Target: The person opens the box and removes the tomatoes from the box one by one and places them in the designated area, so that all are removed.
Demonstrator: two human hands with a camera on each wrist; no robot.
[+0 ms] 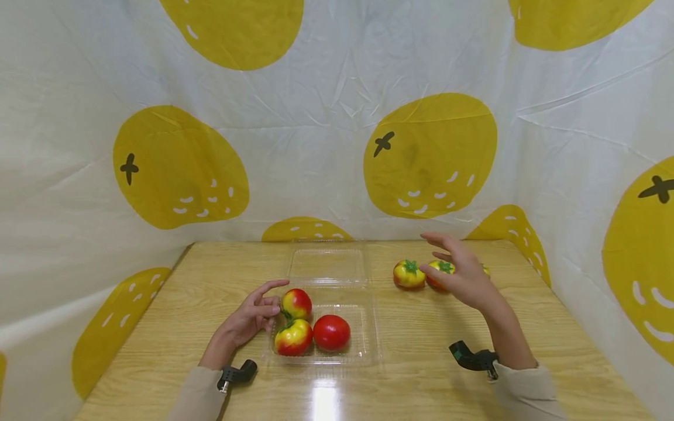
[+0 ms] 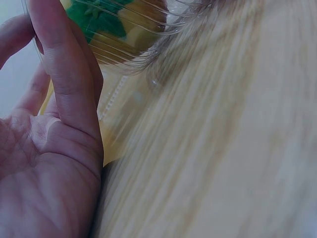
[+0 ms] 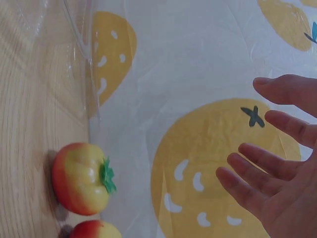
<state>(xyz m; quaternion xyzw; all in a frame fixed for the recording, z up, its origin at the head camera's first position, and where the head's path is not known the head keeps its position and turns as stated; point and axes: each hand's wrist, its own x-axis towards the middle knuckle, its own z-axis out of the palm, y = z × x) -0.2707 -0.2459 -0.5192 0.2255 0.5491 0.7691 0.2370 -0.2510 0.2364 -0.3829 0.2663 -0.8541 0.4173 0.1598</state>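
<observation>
A clear hinged plastic box (image 1: 363,351) lies with its lid (image 1: 327,264) folded back. In it sit two red-yellow fruits (image 1: 293,338) with green tops and one plain red fruit (image 1: 332,333). My left hand (image 1: 250,316) is at the box's left side, its fingers against the clear wall in the left wrist view, where the hand (image 2: 59,124) is near a green leafy top (image 2: 99,17). My right hand (image 1: 463,275) hovers with fingers spread and holds nothing, above a row of red-yellow fruits (image 1: 409,275). In the right wrist view the hand (image 3: 277,168) is apart from a fruit (image 3: 81,178).
The wooden table (image 1: 411,362) reaches back to a white curtain (image 1: 316,158) printed with yellow fruit shapes, which also hangs at both sides. The row of several fruits stands right of the lid, partly hidden by my right hand.
</observation>
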